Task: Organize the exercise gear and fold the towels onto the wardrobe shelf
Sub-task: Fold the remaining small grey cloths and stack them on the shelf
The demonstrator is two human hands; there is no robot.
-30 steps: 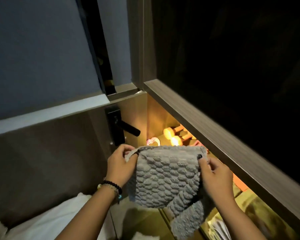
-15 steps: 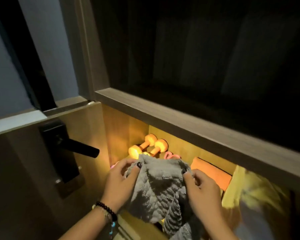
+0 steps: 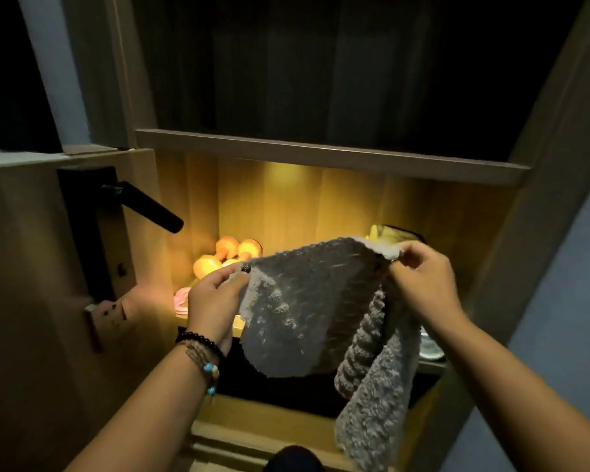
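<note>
left hand (image 3: 212, 301) and right hand (image 3: 423, 277) each pinching a top corner of grey towel (image 3: 307, 308), towel hanging below the grips, dumbbells (image 3: 225, 255) behind left hand on lit shelf (image 3: 331, 155)

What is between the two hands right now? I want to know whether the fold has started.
In the head view, the grey knobbly towel spans from left hand to right hand, held open, one end hanging.

Head-worn, wide-angle, looking forward and down from close range into the lit wardrobe shelf (image 3: 321, 202); door handle (image 3: 143, 206) at near left.
</note>
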